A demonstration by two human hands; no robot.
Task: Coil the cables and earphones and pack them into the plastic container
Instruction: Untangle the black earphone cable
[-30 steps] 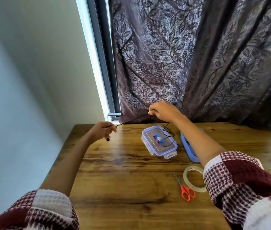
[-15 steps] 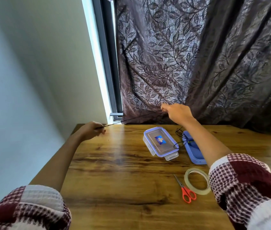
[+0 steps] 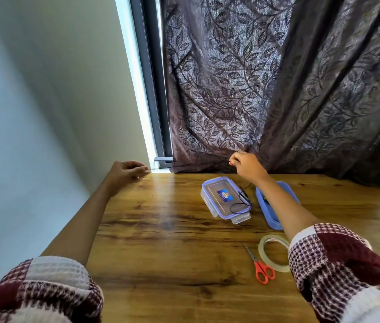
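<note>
A wooden table (image 3: 161, 252) carries a plastic container (image 3: 225, 199), lid (image 3: 275, 220), scissors (image 3: 260, 266) and tape roll (image 3: 274, 255).

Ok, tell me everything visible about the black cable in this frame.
The black cable is thin and dark. It is stretched nearly straight and level between the left hand and right hand, each pinching it, above the far edge of the wooden table. Its remainder hangs below the right hand and lies in loose loops on the clear plastic container. Connectors are too small to tell.
</note>
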